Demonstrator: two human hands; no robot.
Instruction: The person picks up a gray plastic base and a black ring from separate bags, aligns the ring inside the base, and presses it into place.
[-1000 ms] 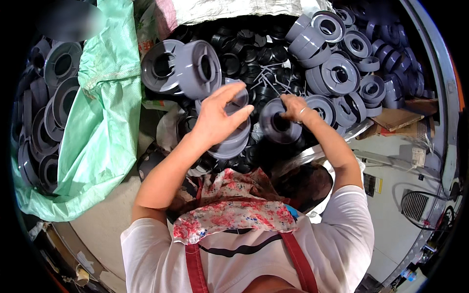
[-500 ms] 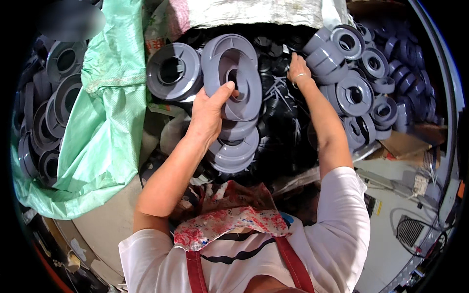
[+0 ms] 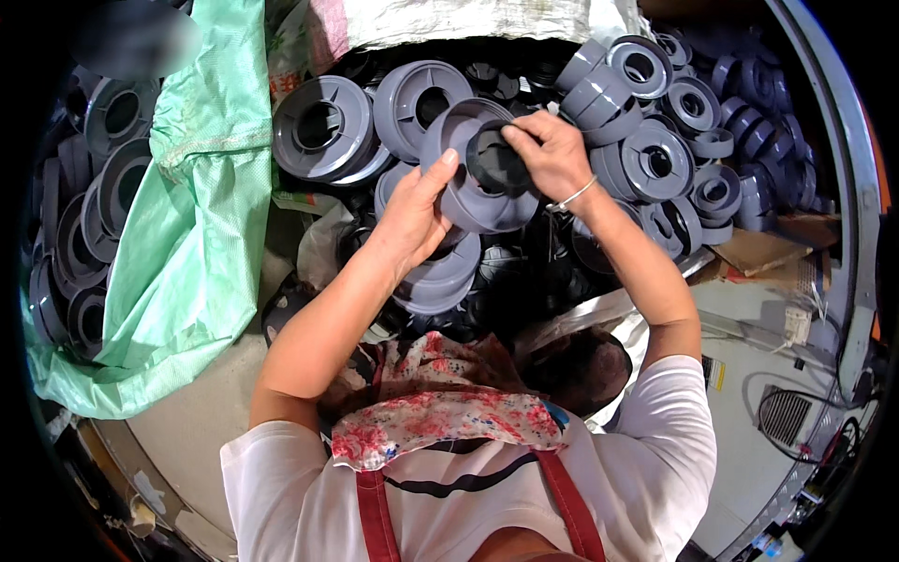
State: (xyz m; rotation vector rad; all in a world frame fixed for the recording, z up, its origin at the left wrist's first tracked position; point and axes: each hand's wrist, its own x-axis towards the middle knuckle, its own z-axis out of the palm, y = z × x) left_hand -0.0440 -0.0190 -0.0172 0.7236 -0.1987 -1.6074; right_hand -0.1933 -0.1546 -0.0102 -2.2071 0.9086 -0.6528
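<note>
In front of me my left hand (image 3: 418,208) grips a grey plastic ring-shaped part (image 3: 464,201) by its near-left rim, thumb on the inside wall. Against the middle of that part, my right hand (image 3: 552,157) pinches a round black plastic piece (image 3: 493,161) between thumb and fingers. The black piece sits over or in the centre opening; how deep, I cannot tell. Similar grey parts lie stacked just beyond, as a left stack (image 3: 321,129) and a middle stack (image 3: 423,105). Below my left hand is another grey stack (image 3: 438,281). My wrist partly hides the parts behind it.
A green woven sack (image 3: 215,234) holding grey parts stands at the left. Dark pieces lie in the middle under a white sack (image 3: 468,23). A heap of grey rings (image 3: 655,159) fills the right side, with cardboard (image 3: 754,248) and cables (image 3: 829,426) nearer.
My right hand has come back from the dark pile with a black piece and met the grey part. My left hand has brought the grey part slightly right and tilted it.
</note>
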